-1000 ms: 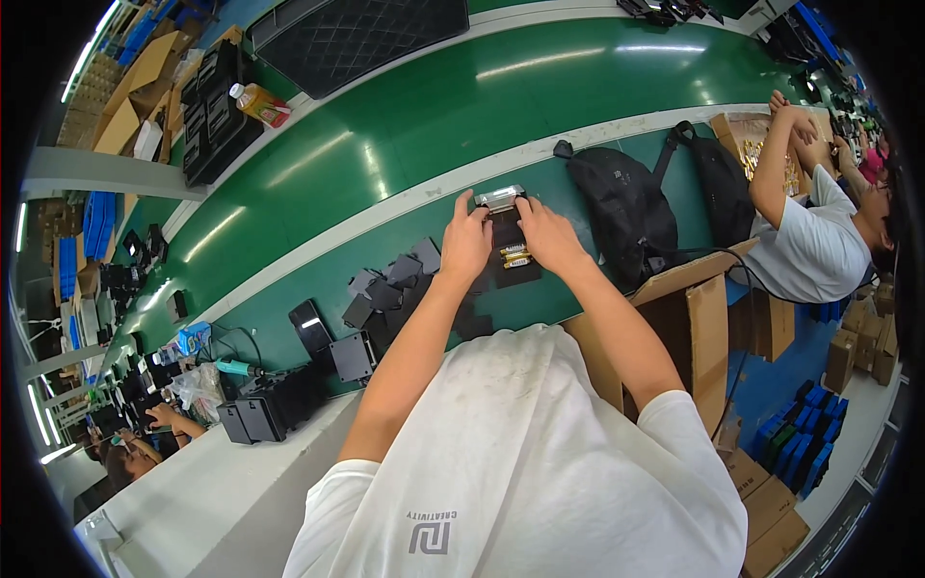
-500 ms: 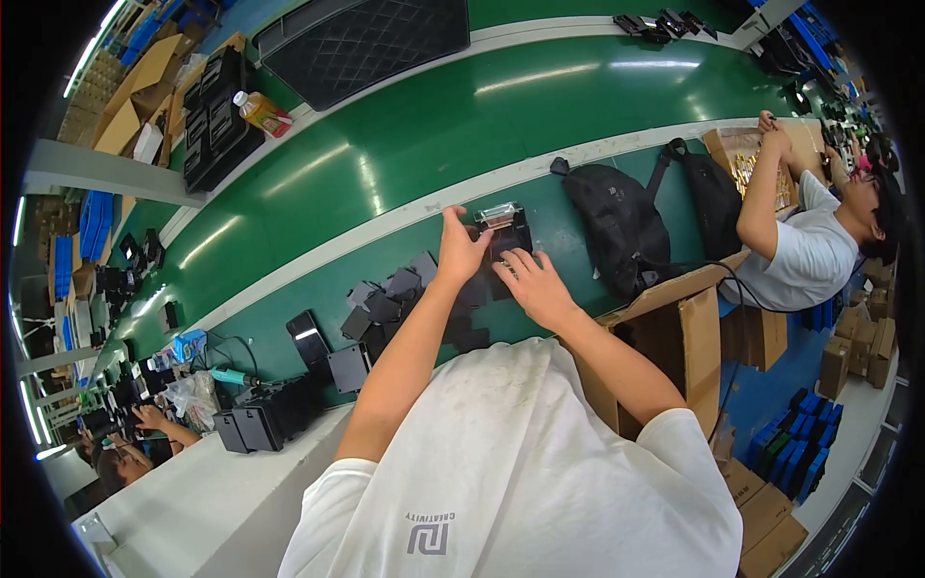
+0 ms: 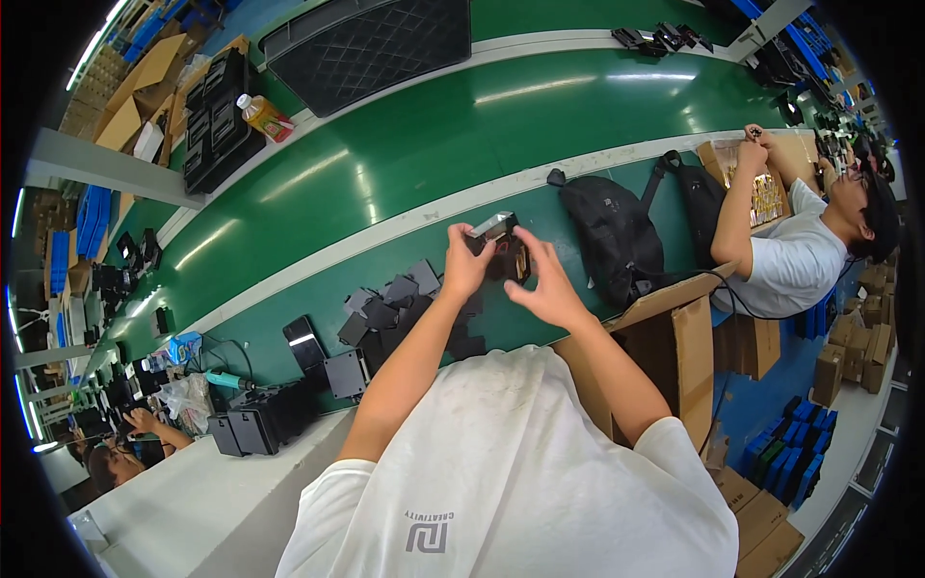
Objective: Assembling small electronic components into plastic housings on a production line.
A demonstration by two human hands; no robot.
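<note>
Device (image 3: 498, 234), black with a glossy end, sat between the fingers of both hands and looked light, stiff, probably slick on that end, its sides seeming the better hold. Left hand (image 3: 465, 265) had thumb and fingers clamped on its left side, while the right hand (image 3: 549, 287) had thumb and forefinger spread wide, the forefinger by the right edge, contact unclear. Left of the left fingers lay heaped dark flat pieces (image 3: 383, 316); farther off, right of the right fingers, lay a black backpack (image 3: 609, 229).

black device (image 3: 505, 250): partly hidden behind left fingers (image 3: 483, 256) | black crate (image 3: 376, 60): cut off by top edge
</note>
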